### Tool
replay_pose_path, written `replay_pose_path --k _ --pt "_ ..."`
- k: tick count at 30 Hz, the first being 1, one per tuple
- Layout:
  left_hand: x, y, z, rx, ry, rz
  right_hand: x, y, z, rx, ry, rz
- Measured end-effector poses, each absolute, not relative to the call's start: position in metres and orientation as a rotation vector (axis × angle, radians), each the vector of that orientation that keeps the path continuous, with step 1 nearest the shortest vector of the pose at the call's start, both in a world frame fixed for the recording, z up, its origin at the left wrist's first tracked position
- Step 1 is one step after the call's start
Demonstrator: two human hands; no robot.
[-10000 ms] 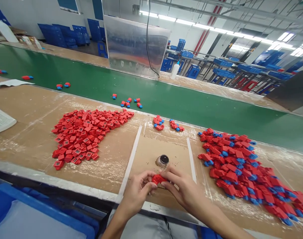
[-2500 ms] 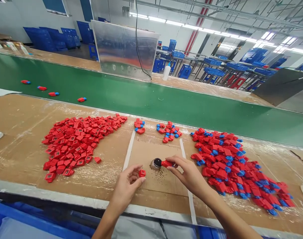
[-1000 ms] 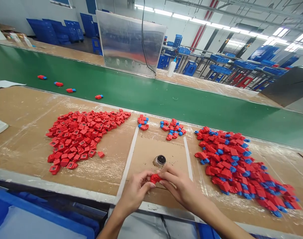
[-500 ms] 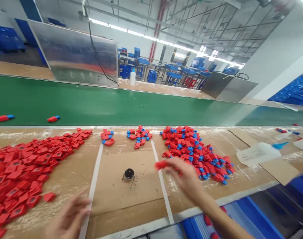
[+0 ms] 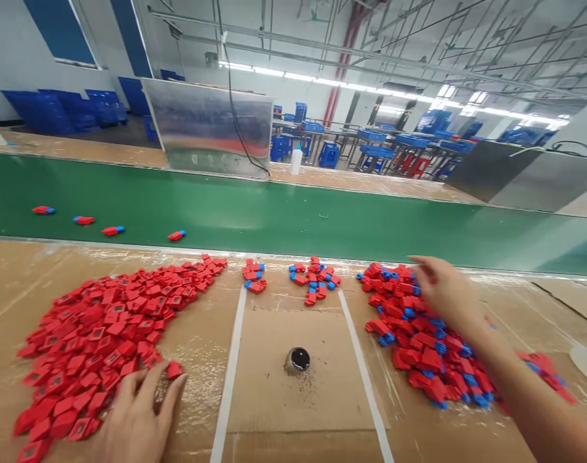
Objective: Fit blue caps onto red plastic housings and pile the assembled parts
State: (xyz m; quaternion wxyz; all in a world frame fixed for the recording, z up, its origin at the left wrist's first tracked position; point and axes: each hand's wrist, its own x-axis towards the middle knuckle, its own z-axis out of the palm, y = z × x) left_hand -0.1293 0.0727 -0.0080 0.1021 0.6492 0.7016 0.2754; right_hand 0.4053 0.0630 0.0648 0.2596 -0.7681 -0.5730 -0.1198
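My left hand (image 5: pixel 137 419) rests with spread fingers against the lower edge of a large heap of flat red plastic parts (image 5: pixel 105 347), close to one loose red part (image 5: pixel 174 370). It holds nothing. My right hand (image 5: pixel 447 290) is stretched out over a heap of red parts with blue ends (image 5: pixel 425 360), its fingers apart and no part visible in them. Two small clusters of red-and-blue parts (image 5: pixel 253 276) (image 5: pixel 315 281) lie farther off, between the heaps. A small round black-topped pot (image 5: pixel 298 360) stands on the cardboard between two white tape strips.
A green conveyor belt (image 5: pixel 274 222) runs behind the cardboard-covered bench (image 5: pixel 274 411), carrying several red-and-blue parts at its left. Beyond it stand a metal panel (image 5: pixel 206 128), a white bottle (image 5: pixel 296 161), and blue crates and stools.
My hands have moved apart from the middle. The left went to the red heap; the right went over the blue-ended heap, with the red part it held no longer visible. The view has swung back slightly.
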Motion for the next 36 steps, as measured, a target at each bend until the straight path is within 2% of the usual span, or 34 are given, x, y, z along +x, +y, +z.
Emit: replay_pose_path --k 4,7,11,17,21,25,36 --pt "-0.114 0.075 -0.009 2.151 2.191 0.564 0.317 0.118 0.032 -1.706 -2.316 0.041" --pt "-0.113 0.078 -0.016 2.104 2.043 0.696 0.286 0.133 0.009 -1.641 -2.551 0.009" --pt "-0.115 0.074 -0.011 1.815 1.729 0.918 0.282 0.144 0.002 -1.612 -2.583 -0.073" --pt "-0.1 0.06 0.009 1.207 1.393 1.113 0.273 0.138 0.021 -1.558 -2.585 -0.139" --pt "-0.088 0.052 0.012 1.056 1.227 1.026 0.271 0.099 0.031 -1.664 -2.555 -0.09" --pt "-0.078 0.049 0.01 1.178 1.183 0.92 0.274 0.066 0.027 -1.88 -2.598 -0.001" --pt "-0.049 0.039 0.006 0.946 0.945 0.775 0.266 0.066 0.01 -1.97 -2.506 -0.073"
